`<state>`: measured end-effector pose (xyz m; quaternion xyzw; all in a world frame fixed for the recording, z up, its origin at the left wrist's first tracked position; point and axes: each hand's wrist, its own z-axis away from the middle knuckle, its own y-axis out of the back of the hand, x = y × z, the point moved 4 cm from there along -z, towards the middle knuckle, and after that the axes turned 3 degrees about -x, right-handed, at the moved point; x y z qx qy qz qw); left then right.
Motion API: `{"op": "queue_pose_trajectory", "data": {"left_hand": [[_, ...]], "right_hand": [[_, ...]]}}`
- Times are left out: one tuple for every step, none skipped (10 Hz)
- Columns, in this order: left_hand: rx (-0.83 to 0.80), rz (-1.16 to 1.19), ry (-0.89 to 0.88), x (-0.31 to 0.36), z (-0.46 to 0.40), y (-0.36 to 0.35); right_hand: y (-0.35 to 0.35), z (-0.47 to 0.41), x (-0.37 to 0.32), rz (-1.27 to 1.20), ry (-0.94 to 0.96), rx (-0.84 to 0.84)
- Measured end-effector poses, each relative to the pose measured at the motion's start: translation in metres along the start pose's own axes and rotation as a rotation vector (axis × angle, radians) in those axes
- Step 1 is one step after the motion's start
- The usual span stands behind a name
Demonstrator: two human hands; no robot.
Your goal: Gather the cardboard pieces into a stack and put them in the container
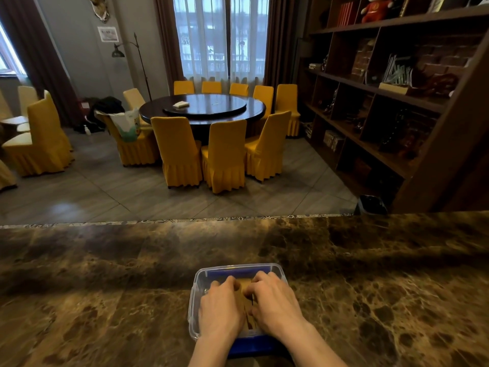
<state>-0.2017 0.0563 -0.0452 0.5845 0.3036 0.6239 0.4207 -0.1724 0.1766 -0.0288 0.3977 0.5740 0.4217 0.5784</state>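
A clear plastic container (195, 284) with blue clips stands on the marble counter, close to its near edge. Both my hands are inside it, side by side. My left hand (221, 307) and my right hand (275, 303) have their fingers curled down onto a brown stack of cardboard pieces (244, 284) lying in the container. Only a narrow strip of cardboard shows between and just beyond my fingers; the rest is hidden under my hands.
The brown marble counter (105, 300) stretches wide to both sides of the container. Its far edge (185, 221) drops to a dining room with a round table and yellow chairs. A dark bookshelf (397, 102) stands at the right.
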Motion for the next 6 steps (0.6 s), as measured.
{"op": "queue_pose_trajectory", "data": {"left_hand": [[0.010, 0.035, 0.011, 0.003, -0.001, 0.002], [-0.017, 0.059, 0.018, 0.000, -0.001, 0.003], [-0.052, 0.058, 0.000, -0.002, 0.004, 0.005], [-0.086, 0.043, -0.040, -0.001, 0.008, 0.008], [-0.072, -0.004, -0.061, 0.001, 0.011, 0.018], [0.025, -0.050, -0.106, 0.008, 0.013, 0.036]], "right_hand": [[0.005, -0.002, 0.002, -0.024, -0.018, 0.047], [0.004, -0.002, 0.001, -0.038, -0.036, 0.087], [0.004, 0.000, -0.002, -0.088, -0.030, 0.089], [0.006, 0.004, -0.001, -0.130, -0.003, 0.078], [0.016, 0.010, -0.005, -0.127, 0.047, 0.158], [0.036, 0.014, 0.001, -0.088, 0.036, 0.282]]}}
